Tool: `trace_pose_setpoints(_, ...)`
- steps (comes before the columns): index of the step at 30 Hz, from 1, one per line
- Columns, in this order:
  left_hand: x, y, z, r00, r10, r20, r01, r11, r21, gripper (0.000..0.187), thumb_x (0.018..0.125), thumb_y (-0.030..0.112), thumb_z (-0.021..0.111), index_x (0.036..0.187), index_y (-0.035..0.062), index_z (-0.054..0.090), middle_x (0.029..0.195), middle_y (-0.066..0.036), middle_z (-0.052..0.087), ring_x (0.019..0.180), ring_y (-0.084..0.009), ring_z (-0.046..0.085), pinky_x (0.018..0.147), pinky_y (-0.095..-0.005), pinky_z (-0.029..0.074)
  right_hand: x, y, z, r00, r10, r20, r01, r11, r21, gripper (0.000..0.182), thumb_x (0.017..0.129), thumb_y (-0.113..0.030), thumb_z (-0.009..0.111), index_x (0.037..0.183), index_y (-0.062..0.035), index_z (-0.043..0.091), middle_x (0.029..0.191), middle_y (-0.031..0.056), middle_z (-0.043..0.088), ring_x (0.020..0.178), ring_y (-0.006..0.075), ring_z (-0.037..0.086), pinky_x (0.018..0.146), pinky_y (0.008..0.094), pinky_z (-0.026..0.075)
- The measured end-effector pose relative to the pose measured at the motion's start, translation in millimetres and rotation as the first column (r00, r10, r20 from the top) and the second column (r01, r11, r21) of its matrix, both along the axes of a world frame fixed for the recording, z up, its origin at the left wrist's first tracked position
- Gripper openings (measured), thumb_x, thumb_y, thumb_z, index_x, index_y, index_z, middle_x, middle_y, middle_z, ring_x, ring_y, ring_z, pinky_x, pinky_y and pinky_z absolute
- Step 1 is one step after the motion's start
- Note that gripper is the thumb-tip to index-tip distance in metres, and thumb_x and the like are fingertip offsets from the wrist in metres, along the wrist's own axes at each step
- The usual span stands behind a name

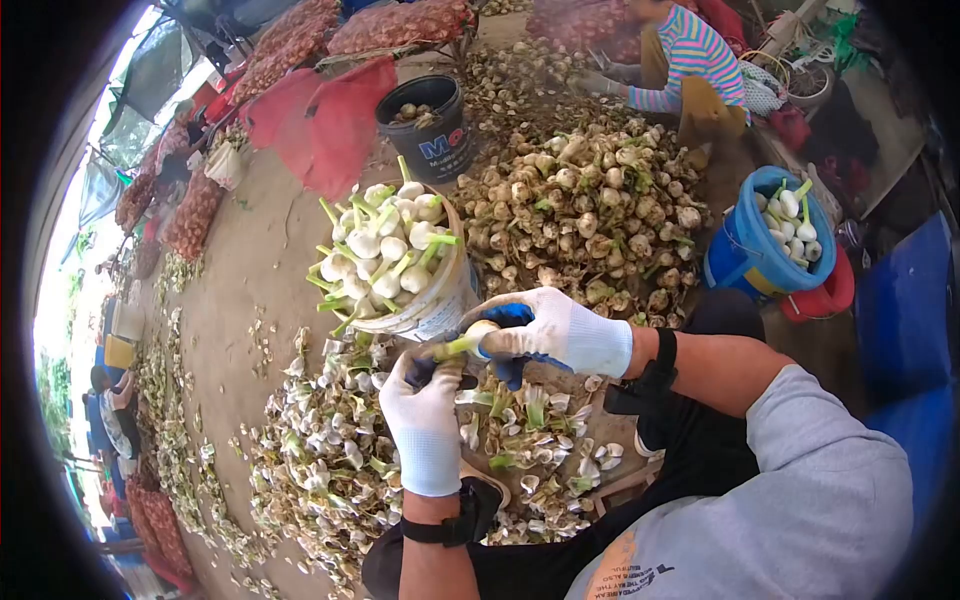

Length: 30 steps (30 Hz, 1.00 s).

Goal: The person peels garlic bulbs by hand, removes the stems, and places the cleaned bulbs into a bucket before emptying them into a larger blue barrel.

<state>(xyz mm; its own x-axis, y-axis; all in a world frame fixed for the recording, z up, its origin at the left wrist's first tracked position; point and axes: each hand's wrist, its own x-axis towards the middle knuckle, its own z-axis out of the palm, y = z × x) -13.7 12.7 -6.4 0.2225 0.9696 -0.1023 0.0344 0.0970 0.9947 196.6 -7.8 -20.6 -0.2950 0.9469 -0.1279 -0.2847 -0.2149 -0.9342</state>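
Both my hands wear white gloves with dark blue palms and meet over a garlic bulb (482,333). My left hand (425,400) is closed around its green stem, which points left. Fingers of my right hand (560,335) grip the round bulb end, partly hiding it. Just beyond my hands stands a white bucket (425,312) heaped with clean white garlic bulbs (375,245) with short green stems. Below my hands, peeled skins (530,420) lie on the ground.
A large pile of unpeeled garlic (590,200) lies ahead. A black bucket (420,140) stands behind the white one, and a blue bucket (745,245) with garlic is at right. A person in a striped shirt (700,60) crouches beyond the pile. Red net sacks (400,27) line the back.
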Motion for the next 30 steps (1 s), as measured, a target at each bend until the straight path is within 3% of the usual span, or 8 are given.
trace_pose_setpoints(7,6,-3,-8,0.966,0.085,0.243,-0.051,0.988,-0.144,0.014,0.096,0.000,0.071,0.110,-0.0029,0.070,0.097,-0.004,0.074,0.081,-0.0108,0.068,0.077,-0.0282,0.059,2,10,-15,0.904,0.054,-0.424,-0.108,0.989,-0.105,0.042,0.104,-0.033,0.068,0.127,0.0017,0.065,0.100,0.0062,0.074,0.085,0.0128,0.072,0.067,0.0302,0.061)
trace_pose_setpoints(9,7,-4,-12,0.982,0.170,0.076,-0.171,0.985,0.007,0.014,0.096,0.000,0.071,0.109,-0.0027,0.070,0.097,-0.005,0.073,0.083,-0.0105,0.067,0.078,-0.0280,0.059,-3,12,-14,0.973,-0.187,0.135,0.173,0.979,0.109,0.043,0.103,-0.034,0.068,0.127,0.0021,0.065,0.101,0.0065,0.075,0.086,0.0124,0.072,0.069,0.0279,0.059)
trace_pose_setpoints(15,21,-20,-14,0.971,0.161,-0.177,-0.072,0.903,0.424,0.010,0.095,0.003,0.074,0.100,-0.0013,0.067,0.090,-0.002,0.068,0.080,-0.0071,0.060,0.074,-0.0243,0.050,-4,3,-5,0.940,-0.239,0.242,0.217,0.969,0.115,0.036,0.095,-0.024,0.080,0.120,0.0010,0.072,0.102,0.0036,0.076,0.091,0.0066,0.066,0.082,0.0259,0.055)
trace_pose_setpoints(21,-6,9,-11,0.902,0.347,0.258,-0.332,0.938,-0.101,0.017,0.096,-0.004,0.065,0.113,-0.0019,0.064,0.098,-0.008,0.070,0.086,-0.0159,0.069,0.081,-0.0325,0.062,5,7,-3,0.983,-0.178,-0.047,0.183,0.969,0.166,0.032,0.098,-0.014,0.075,0.125,0.0029,0.071,0.103,0.0077,0.076,0.088,0.0115,0.071,0.081,0.0278,0.061)
trace_pose_setpoints(23,-16,15,-3,0.932,0.338,0.129,-0.332,0.941,-0.072,0.018,0.096,-0.006,0.061,0.113,-0.0033,0.063,0.104,-0.011,0.071,0.087,-0.0173,0.070,0.081,-0.0317,0.061,10,6,1,0.984,-0.149,-0.102,0.163,0.975,0.153,0.032,0.098,-0.012,0.075,0.126,0.0033,0.070,0.106,0.0095,0.076,0.090,0.0123,0.072,0.081,0.0276,0.061)
trace_pose_setpoints(25,-24,14,-12,0.953,0.117,-0.280,-0.068,0.981,0.180,0.024,0.096,-0.004,0.060,0.119,-0.0041,0.063,0.102,-0.012,0.071,0.088,-0.0167,0.069,0.083,-0.0305,0.058,14,8,-5,0.990,-0.142,-0.024,0.144,0.971,0.192,0.035,0.096,-0.012,0.077,0.127,0.0025,0.070,0.110,0.0085,0.076,0.095,0.0112,0.070,0.086,0.0284,0.059)
trace_pose_setpoints(26,-25,7,-17,0.796,0.172,-0.581,0.066,0.929,0.365,0.035,0.093,-0.002,0.061,0.128,-0.0046,0.063,0.105,-0.013,0.073,0.089,-0.0184,0.069,0.084,-0.0319,0.056,14,8,-8,0.990,-0.142,-0.022,0.144,0.971,0.190,0.035,0.096,-0.012,0.077,0.127,0.0025,0.070,0.110,0.0085,0.076,0.095,0.0112,0.070,0.086,0.0284,0.059)
trace_pose_setpoints(30,-11,-12,-2,0.891,0.023,-0.454,0.068,0.981,0.181,0.040,0.092,0.002,0.070,0.131,-0.0023,0.065,0.107,-0.016,0.074,0.091,-0.0217,0.071,0.085,-0.0333,0.055,10,2,0,0.935,-0.224,0.274,0.103,0.913,0.394,0.041,0.091,-0.011,0.081,0.129,0.0007,0.068,0.110,0.0058,0.076,0.102,0.0092,0.067,0.095,0.0288,0.055)
